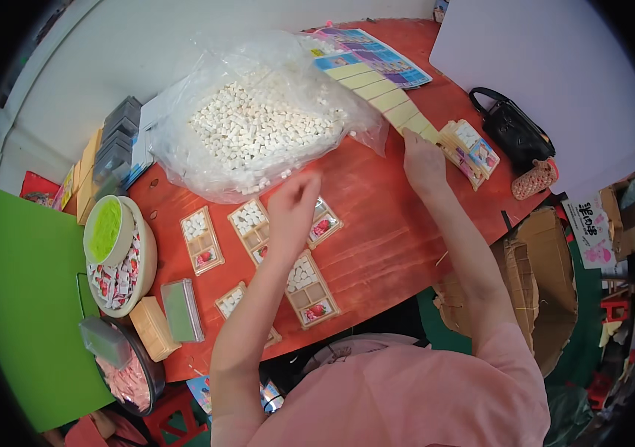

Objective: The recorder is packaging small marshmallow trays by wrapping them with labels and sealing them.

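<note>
My right hand (425, 162) pinches the near end of a long pale-yellow sheet strip (381, 95) marked off in sections. Beside that hand, several filled compartment trays (470, 153) lie together. My left hand (295, 203) hovers over the trays in the middle, fingers curled; whether anything is in them is hidden. Around it are beige compartment trays (310, 290) with small white pieces and packets showing red fruit; my left forearm partly covers some. Just beyond stands a large clear plastic bag (176, 167) full of small white pieces (258, 119).
At the left edge are a bowl with green filling (106, 229), a larger bowl of small packets (115, 281), a dark tub of pink pieces (128, 380) and clear lids (182, 309). A black handbag (515, 127) lies at right, above cardboard boxes (548, 276) beside the table.
</note>
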A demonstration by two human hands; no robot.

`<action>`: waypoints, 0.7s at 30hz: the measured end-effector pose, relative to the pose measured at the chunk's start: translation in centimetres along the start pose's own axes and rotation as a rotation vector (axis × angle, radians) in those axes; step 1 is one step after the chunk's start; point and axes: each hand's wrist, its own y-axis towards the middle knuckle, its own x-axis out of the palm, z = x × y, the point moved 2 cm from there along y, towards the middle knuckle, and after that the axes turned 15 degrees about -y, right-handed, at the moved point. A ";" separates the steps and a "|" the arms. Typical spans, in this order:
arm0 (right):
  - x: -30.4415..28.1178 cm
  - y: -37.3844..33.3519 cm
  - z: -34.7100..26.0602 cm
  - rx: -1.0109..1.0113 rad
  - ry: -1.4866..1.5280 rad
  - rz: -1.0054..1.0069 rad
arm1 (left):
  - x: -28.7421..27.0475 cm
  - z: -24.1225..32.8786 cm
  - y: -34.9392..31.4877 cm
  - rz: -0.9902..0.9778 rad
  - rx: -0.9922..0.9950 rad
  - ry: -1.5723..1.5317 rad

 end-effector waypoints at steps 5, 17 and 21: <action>-7.4 -10.0 -0.6 -0.115 0.073 -0.009 | 4.1 -1.6 8.3 0.133 -0.277 -0.357; -12.1 -21.1 0.8 -0.303 0.060 -0.346 | 8.9 -6.1 2.1 0.049 -0.401 -0.237; -12.6 -19.5 1.7 -0.310 0.424 -0.348 | 9.1 -6.5 -0.9 0.158 -0.364 -0.362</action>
